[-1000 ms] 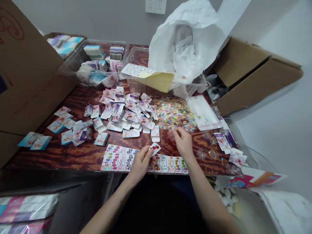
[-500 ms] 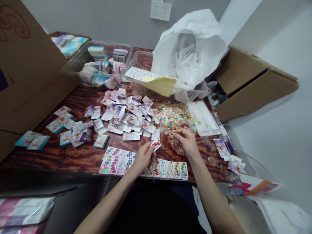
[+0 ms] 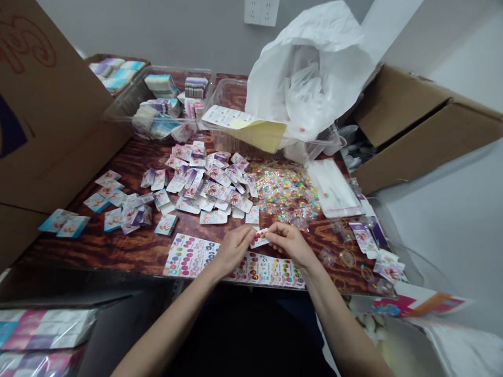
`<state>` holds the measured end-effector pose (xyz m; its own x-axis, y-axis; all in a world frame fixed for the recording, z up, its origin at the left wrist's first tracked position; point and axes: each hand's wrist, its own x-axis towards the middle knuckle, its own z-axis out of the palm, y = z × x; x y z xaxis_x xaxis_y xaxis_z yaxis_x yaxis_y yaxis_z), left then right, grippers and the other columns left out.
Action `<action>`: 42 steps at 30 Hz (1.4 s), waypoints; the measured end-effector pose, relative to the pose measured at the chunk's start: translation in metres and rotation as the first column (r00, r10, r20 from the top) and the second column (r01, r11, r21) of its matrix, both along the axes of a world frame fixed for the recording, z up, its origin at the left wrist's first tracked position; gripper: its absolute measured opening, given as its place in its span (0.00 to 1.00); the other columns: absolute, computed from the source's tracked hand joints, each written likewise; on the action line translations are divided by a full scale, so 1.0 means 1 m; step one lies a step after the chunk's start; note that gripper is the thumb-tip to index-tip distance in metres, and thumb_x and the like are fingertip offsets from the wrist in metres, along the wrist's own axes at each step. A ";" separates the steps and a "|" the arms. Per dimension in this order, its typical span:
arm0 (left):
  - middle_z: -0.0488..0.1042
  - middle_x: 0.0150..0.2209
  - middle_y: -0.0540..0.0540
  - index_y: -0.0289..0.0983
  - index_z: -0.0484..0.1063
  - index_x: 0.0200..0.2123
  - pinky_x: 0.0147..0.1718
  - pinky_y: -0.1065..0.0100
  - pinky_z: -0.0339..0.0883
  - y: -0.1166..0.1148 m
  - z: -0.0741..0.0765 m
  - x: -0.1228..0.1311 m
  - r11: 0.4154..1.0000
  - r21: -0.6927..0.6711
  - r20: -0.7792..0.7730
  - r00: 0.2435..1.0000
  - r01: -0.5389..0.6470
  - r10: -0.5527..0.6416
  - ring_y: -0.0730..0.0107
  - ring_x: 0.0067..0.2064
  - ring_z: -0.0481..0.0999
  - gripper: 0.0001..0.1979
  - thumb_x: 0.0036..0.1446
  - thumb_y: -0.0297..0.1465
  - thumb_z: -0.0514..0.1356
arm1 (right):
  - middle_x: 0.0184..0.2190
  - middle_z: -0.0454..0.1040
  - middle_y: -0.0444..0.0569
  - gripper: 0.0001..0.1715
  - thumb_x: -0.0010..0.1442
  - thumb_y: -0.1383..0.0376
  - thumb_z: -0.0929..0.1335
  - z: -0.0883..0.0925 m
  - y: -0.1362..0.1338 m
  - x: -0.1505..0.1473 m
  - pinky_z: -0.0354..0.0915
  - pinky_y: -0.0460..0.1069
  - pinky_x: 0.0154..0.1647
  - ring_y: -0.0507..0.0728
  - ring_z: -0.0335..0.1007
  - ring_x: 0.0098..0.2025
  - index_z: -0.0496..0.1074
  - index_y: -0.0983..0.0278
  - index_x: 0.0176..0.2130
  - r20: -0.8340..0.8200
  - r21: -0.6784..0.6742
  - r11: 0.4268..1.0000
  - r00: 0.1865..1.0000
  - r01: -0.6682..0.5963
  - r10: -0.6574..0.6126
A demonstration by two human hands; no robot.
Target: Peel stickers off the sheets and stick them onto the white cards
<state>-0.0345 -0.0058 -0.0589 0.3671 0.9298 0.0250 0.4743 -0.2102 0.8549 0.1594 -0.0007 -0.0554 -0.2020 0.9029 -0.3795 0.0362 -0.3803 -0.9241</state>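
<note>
My left hand (image 3: 234, 250) is closed on a small white card (image 3: 257, 243) with red ovals printed on it. Opposite it, my right hand (image 3: 290, 242) pinches at the card's right end. Between the fingertips, red, yellow and green bits of a small clear packet (image 3: 262, 235) show against the card; the fingers partly cover it. Under both hands lies a strip of printed sticker sheets (image 3: 192, 256) with rows of coloured ovals. Beyond the hands spreads a heap of clear packets (image 3: 286, 188) filled with coloured pieces. Left of that heap is a pile of small printed boxes (image 3: 214, 183).
Clear plastic bins (image 3: 118, 121) stand at the back, one holding bundled boxes. A white sack (image 3: 267, 78) rises from another. Cardboard boxes flank the table, a large one (image 3: 58, 120) at left and an open one (image 3: 424, 141) at right. Rubber bands (image 3: 347, 258) lie at right.
My right hand has come from the packet heap toward my left hand and now meets it at the card. Coloured bits now show over the card. The view has shifted slightly.
</note>
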 end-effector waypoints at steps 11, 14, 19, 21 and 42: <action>0.39 0.71 0.35 0.36 0.69 0.52 0.64 0.41 0.39 0.055 0.005 0.003 0.781 0.515 -0.563 0.827 0.354 -0.004 0.45 0.71 0.36 0.23 0.53 0.18 0.57 | 0.17 0.66 0.40 0.21 0.44 0.52 0.77 0.009 -0.006 0.019 0.49 0.43 0.16 0.48 0.56 0.18 0.69 0.63 0.26 -0.037 0.053 0.969 0.970 0.241 -0.240; 0.47 0.69 0.33 0.34 0.67 0.54 0.64 0.44 0.45 0.042 0.023 0.004 0.811 0.496 -0.513 0.858 0.311 -0.016 0.44 0.70 0.41 0.25 0.52 0.19 0.57 | 0.18 0.64 0.39 0.18 0.49 0.53 0.75 0.017 -0.013 0.020 0.51 0.44 0.19 0.48 0.56 0.20 0.69 0.63 0.27 -0.007 0.145 0.948 0.958 0.284 -0.286; 0.69 0.56 0.39 0.39 0.58 0.61 0.45 0.59 0.72 0.013 0.034 0.008 0.920 0.316 -0.452 0.889 0.234 -0.071 0.56 0.51 0.74 0.25 0.60 0.29 0.56 | 0.21 0.63 0.40 0.14 0.54 0.56 0.71 0.031 -0.021 0.007 0.55 0.46 0.25 0.50 0.56 0.24 0.68 0.63 0.26 0.159 0.368 0.884 0.917 0.289 -0.366; 0.70 0.53 0.40 0.39 0.58 0.60 0.40 0.62 0.73 0.006 0.030 0.008 0.937 0.301 -0.438 0.898 0.176 -0.028 0.57 0.47 0.76 0.24 0.61 0.33 0.57 | 0.21 0.63 0.41 0.14 0.55 0.57 0.71 0.033 -0.023 0.001 0.56 0.46 0.26 0.51 0.57 0.25 0.68 0.62 0.25 0.196 0.395 0.876 0.907 0.276 -0.374; 0.73 0.50 0.39 0.38 0.64 0.54 0.47 0.57 0.69 -0.017 0.006 0.001 0.951 0.304 -0.143 0.990 0.054 -0.011 0.55 0.50 0.75 0.19 0.61 0.34 0.60 | 0.43 0.74 0.50 0.08 0.52 0.60 0.72 0.000 -0.016 -0.002 0.61 0.55 0.53 0.60 0.69 0.47 0.76 0.62 0.25 -0.020 0.237 0.967 0.996 0.092 -0.089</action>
<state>-0.0338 -0.0223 -0.0524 0.4172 0.8727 0.2536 0.5713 -0.4688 0.6737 0.1571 -0.0168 -0.0556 -0.1179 0.9816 -0.1503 0.0026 -0.1510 -0.9885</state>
